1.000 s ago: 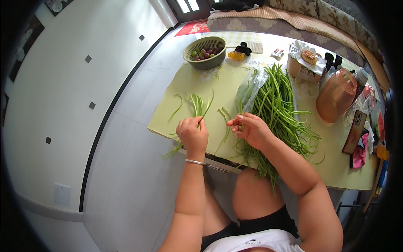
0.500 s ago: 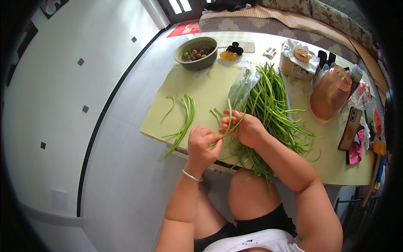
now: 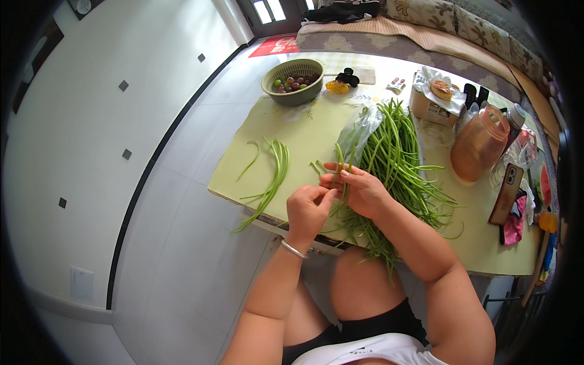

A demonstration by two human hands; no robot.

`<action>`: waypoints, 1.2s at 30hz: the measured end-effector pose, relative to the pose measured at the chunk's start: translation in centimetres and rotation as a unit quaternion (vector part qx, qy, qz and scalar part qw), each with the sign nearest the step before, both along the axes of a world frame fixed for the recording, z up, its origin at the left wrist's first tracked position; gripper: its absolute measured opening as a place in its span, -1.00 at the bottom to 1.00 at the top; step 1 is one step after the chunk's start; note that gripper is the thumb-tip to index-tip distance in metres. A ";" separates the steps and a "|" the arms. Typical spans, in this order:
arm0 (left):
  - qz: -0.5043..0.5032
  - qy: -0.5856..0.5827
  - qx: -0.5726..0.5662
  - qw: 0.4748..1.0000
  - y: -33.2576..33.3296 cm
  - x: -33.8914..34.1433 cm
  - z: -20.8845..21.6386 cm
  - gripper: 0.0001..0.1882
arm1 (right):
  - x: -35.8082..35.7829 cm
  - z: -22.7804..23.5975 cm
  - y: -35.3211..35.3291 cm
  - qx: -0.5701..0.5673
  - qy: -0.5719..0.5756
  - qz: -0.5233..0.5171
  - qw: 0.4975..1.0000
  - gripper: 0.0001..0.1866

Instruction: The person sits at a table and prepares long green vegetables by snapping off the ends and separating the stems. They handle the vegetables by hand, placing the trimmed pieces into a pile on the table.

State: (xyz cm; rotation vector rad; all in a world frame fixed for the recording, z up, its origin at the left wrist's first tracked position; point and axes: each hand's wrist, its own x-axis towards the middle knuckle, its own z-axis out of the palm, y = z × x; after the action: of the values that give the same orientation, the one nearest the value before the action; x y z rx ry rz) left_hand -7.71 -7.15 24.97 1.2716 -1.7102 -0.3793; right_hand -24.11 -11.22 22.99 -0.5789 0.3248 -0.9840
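My right hand [image 3: 364, 191] grips a thin green vegetable stem [image 3: 340, 154], whose upper part stands up past the fingers. Close against it, my left hand [image 3: 308, 210] is closed in a pinch at the stem's lower part; the fingertips hide exactly what they hold. A big heap of long green stems [image 3: 395, 146] lies beside my right hand, partly on a clear plastic bag [image 3: 360, 129], with thin ends over the table's near edge. Left of my hands rests a small bunch of stems [image 3: 277, 173] with one curled stem [image 3: 249, 161]. Short pieces [image 3: 317, 167] lie just beyond my fingers.
On the yellow-green table [image 3: 243, 131] stand a colander of grapes [image 3: 267, 85], a black hair claw [image 3: 348, 77], a box with a round pastry [image 3: 441, 91], a pinkish jug [image 3: 477, 149] and a phone [image 3: 506, 193]. A sofa [image 3: 420, 36] is behind.
The view has shifted slightly. My left hand has come in closer to my right hand, its fingertips now meeting those of the right around the stem.
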 end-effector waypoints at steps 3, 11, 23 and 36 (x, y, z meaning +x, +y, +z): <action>0.036 -0.020 -0.058 0.997 -1.0 0.7 -0.7 -0.80 | 0.2 0.0 0.2 0.030 0.000 -0.024 0.999 -0.69; 0.276 -0.231 -0.092 0.928 -5.5 6.9 -4.0 -0.78 | -0.1 -0.1 0.0 0.036 -0.001 -0.003 0.999 -0.76; 0.268 -0.165 -0.030 0.949 -5.4 7.8 -4.2 -0.87 | -0.2 -0.1 -0.1 0.022 0.058 -0.005 0.998 -0.73; -0.062 -0.109 -0.051 0.991 0.3 0.9 0.9 -0.85 | 0.3 -0.2 0.0 0.049 -0.030 -0.055 0.997 -0.65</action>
State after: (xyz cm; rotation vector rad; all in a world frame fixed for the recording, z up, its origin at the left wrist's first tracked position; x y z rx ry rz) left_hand -6.85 -6.89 25.83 1.1685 -1.9740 -0.2283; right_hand -23.85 -11.19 22.82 -0.4441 0.3529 -1.0837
